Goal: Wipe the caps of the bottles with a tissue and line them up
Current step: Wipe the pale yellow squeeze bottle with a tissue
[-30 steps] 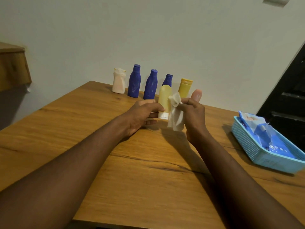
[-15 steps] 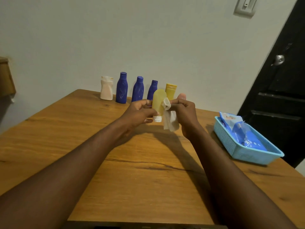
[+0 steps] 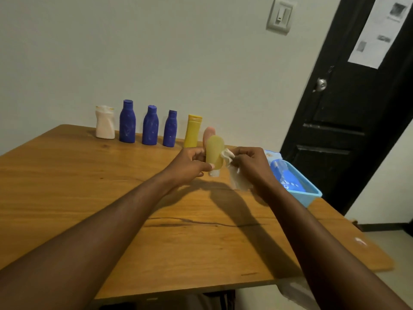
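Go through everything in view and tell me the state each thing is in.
Pale yellow tube: held off the table, cap down.
Tissue: crumpled, at the tube's side.
Left hand: grips the pale yellow tube.
Right hand: pinches the tissue.
White bottle: upright, in row.
Blue bottles: upright, capped, in row.
Yellow tube: standing in row.
Pink tube: standing, partly hidden.
Basket: holds blue packets.
Door: shut.

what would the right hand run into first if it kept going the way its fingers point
Most likely the pale yellow tube held by the left hand; the right hand points left, its tissue bunched at the tube's side.
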Demonstrator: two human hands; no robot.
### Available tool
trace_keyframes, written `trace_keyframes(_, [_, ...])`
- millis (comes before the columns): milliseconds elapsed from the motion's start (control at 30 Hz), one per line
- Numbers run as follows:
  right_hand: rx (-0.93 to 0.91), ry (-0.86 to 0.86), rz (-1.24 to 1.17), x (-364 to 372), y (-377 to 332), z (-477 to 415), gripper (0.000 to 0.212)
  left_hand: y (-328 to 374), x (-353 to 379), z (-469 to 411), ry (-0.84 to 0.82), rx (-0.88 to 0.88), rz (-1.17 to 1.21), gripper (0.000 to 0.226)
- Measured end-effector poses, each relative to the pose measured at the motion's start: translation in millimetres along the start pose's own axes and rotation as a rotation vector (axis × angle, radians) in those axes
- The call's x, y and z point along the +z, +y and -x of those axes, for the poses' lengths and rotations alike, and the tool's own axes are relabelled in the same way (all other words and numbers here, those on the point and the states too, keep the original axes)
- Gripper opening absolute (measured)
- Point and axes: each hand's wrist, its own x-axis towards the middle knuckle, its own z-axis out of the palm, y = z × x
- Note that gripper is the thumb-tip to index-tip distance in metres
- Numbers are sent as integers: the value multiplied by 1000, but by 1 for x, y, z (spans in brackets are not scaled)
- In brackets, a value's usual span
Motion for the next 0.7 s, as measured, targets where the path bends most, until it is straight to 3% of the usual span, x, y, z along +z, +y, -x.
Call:
trace_keyframes(300, [20,-63,160,-27,31,16,40,-28,40,-13,-41,-2,-54,33])
trace_keyframes(700, [52,-55,187,-22,46,17,42,-37,46,-21,-62,-35,-49,42])
